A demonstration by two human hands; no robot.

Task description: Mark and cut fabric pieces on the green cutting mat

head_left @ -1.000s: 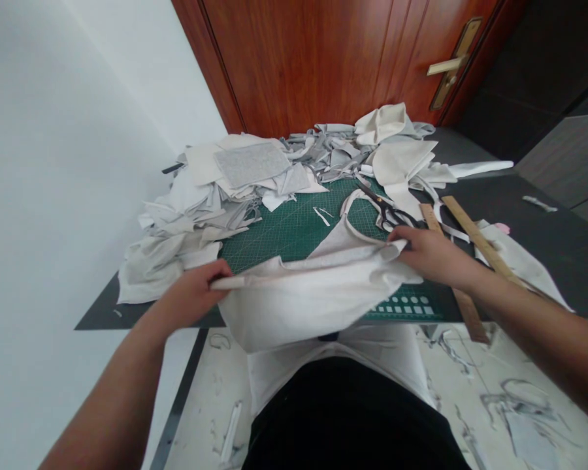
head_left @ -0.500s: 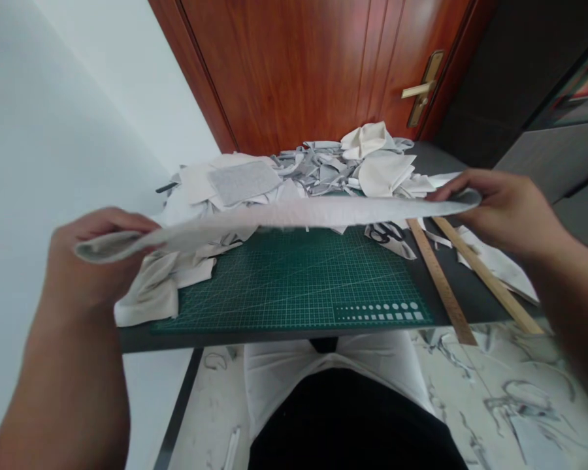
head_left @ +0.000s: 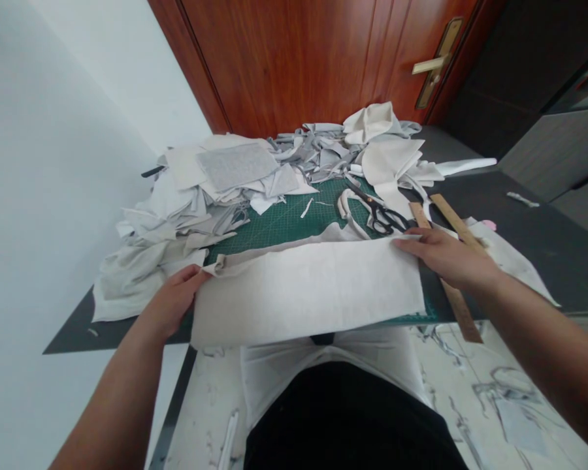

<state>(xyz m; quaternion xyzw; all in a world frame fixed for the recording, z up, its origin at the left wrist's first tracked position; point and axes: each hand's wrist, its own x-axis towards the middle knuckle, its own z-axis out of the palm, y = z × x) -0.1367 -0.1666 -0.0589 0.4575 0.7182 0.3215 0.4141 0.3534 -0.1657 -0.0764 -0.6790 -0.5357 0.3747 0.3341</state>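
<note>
Pale fabric panel (head_left: pixel 308 287) lies flat on the near part of the green cutting mat (head_left: pixel 284 225), long axis running left–right, near edge at the table edge; left hand (head_left: pixel 174 297) at its left end, closed on that edge; right hand (head_left: pixel 441 254) at the far right corner, fingers stretched onto it, pinching or only pressing, can't tell; panel spans between both hands, neither nearer; scissors (head_left: pixel 382 212) just beyond, wooden ruler (head_left: pixel 451 287) under the right wrist

The only camera is on my head. It looks forward and down along my arms, very near to my left hand (head_left: pixel 174 300), right hand (head_left: pixel 445 258) and the cloth (head_left: pixel 308 287). The table (head_left: pixel 543 241) lies below, and the door (head_left: pixel 323 59) is behind it.
</note>
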